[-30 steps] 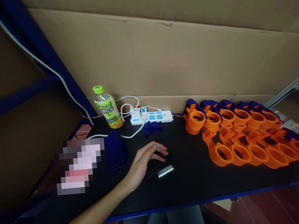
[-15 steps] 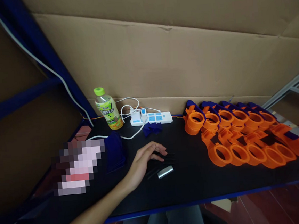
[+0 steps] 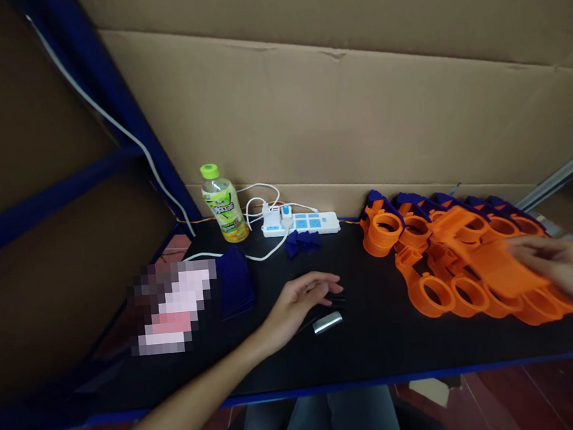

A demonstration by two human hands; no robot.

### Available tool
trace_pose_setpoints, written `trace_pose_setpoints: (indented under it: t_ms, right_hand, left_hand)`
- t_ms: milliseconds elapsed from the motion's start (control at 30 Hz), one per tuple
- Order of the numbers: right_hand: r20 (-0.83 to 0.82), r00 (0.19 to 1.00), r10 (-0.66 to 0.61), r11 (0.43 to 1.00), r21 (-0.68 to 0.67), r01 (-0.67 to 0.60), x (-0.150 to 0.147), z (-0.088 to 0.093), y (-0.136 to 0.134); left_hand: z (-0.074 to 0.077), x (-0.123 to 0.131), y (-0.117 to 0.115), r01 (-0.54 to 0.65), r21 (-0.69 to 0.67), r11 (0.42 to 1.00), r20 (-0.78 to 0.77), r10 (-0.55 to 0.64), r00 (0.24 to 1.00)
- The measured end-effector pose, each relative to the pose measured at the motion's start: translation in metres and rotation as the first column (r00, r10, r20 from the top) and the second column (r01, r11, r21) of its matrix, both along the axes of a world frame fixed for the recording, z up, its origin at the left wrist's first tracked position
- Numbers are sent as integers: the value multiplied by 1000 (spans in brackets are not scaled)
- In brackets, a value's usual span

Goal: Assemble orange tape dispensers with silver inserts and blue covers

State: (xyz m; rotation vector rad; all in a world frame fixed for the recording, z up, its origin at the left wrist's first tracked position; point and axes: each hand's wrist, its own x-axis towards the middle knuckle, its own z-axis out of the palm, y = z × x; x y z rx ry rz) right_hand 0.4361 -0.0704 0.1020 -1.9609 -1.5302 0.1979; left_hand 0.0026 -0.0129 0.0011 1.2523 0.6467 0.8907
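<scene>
My right hand (image 3: 569,267) has its fingers closed on an orange tape dispenser (image 3: 504,263), slightly blurred, above the other orange tape dispensers (image 3: 431,296) at the right of the table. My left hand (image 3: 302,304) hovers or rests over the middle of the black tabletop, fingers loosely bent and apart, with nothing visible in it. Thin black rods (image 3: 338,302) lie by its fingertips, partly hidden by the hand. Just in front of them is a small shiny silver bar (image 3: 328,322).
Behind stand a green-capped drink bottle (image 3: 226,210) and a white power strip (image 3: 324,222) with cables. Small dark blue pieces (image 3: 303,241) lie before the strip. A dark blue stack (image 3: 235,283) sits left of my left hand. A cardboard wall (image 3: 333,117) closes the back.
My right hand has come into view from the right and holds a tape dispenser raised over the group. My left hand stays near the black rods. The whole view has shifted slightly.
</scene>
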Motion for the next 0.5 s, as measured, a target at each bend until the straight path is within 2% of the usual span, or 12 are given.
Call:
trace_pose_setpoints:
  t_ms: [33, 100, 167, 200, 233, 300, 367, 433, 467, 500]
  right_hand:
    - [-114, 992, 50, 996, -73, -58, -22, -10, 9]
    - [-254, 956, 144, 977, -120, -179, -78, -28, 20]
    - [-345, 886, 309, 922, -121, -369, -139, -42, 28]
    - [-367, 843, 393, 880, -113, -460, -167, -47, 31]
    - [-369, 808, 459, 846, -95, -524, -191, -50, 34]
    - [-351, 764, 541, 795, -82, -600, -227, -52, 38]
    - [-248, 776, 580, 801, 1, -598, -249, -47, 37]
    - [-122, 787, 604, 794, 180, -581, -261, -36, 29]
    - [-98, 764, 637, 758, 257, -599, -265, -28, 24]
    - [-115, 707, 697, 703, 303, -644, -268, -19, 18]
  left_hand:
    - [-1, 0, -2, 38, 8, 999, 6, -38, 999]
    - [-5, 1, -5, 112, 23, 993, 49, -113, 992]
    - [-8, 4, -8, 155, 6, 988, 130, -154, 979]
    - [-9, 5, -9, 143, -18, 990, 174, -138, 975]
    - [-10, 6, -9, 90, -75, 993, 206, -73, 976]
    - [-7, 6, -4, -128, -222, 967, 225, 179, 958]
    - [-2, 3, 3, -308, -328, 893, 209, 387, 898]
    - [3, -1, 12, -420, -356, 835, 217, 511, 832]
    - [4, -2, 16, -478, -364, 799, 226, 574, 787]
    - [5, -4, 19, -500, -378, 779, 232, 603, 763]
